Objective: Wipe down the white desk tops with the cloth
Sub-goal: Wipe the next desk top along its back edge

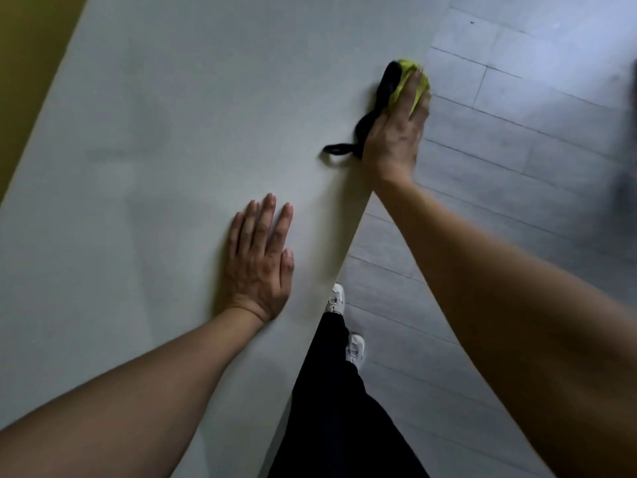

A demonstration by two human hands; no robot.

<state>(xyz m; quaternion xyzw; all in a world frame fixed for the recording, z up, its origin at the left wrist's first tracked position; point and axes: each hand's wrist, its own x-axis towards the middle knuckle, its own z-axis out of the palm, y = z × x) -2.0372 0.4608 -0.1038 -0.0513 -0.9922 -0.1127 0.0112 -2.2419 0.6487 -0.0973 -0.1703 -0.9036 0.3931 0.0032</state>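
Observation:
A white desk top (165, 139) fills the left and middle of the view. Its right edge runs diagonally from top right down to the bottom middle. A yellow-green and black cloth (391, 85) lies at that right edge, with a black loop trailing toward me. My right hand (396, 132) presses flat on the cloth with straight fingers. My left hand (260, 260) rests flat on the desk nearer to me, fingers straight, holding nothing.
Grey plank floor (517, 139) lies to the right of the desk. My black trousers and white shoes (336, 298) show below the desk edge. A yellow-brown surface (24, 63) borders the desk at the far left. A dark blurred shape (625, 167) stands at the right border.

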